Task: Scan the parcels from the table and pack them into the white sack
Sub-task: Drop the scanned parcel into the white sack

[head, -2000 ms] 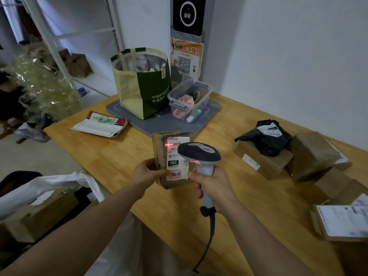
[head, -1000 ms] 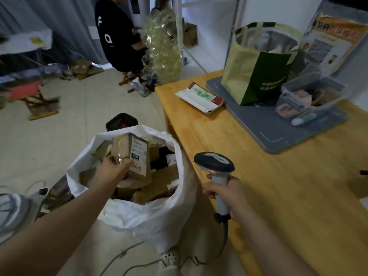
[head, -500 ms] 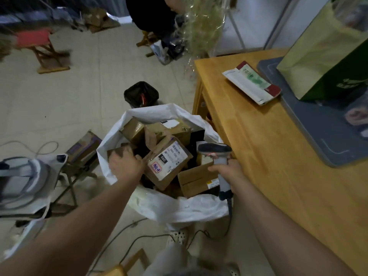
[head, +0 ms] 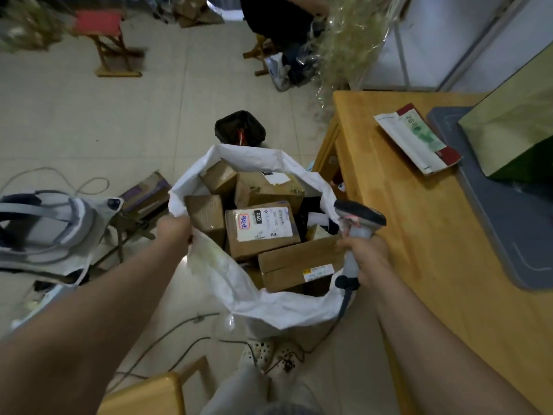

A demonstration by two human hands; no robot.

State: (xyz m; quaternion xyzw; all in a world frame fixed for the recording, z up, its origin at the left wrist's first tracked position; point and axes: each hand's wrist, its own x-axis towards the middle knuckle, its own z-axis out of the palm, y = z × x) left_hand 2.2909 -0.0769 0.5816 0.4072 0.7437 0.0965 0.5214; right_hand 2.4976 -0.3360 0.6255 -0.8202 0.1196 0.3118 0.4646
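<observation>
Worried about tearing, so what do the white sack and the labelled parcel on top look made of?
The white sack: likely woven plastic, matte, crinkled with stiff folds at its rim. The labelled parcel: brown cardboard, glossy where clear tape seems to wrap it, white paper label on top.

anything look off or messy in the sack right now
Nothing spilled or visibly damaged. The parcels in the white sack lie jumbled at angles, the 060 box tilted on top. The left hand grips the sack's rim; the right hand holds the scanner.
</observation>
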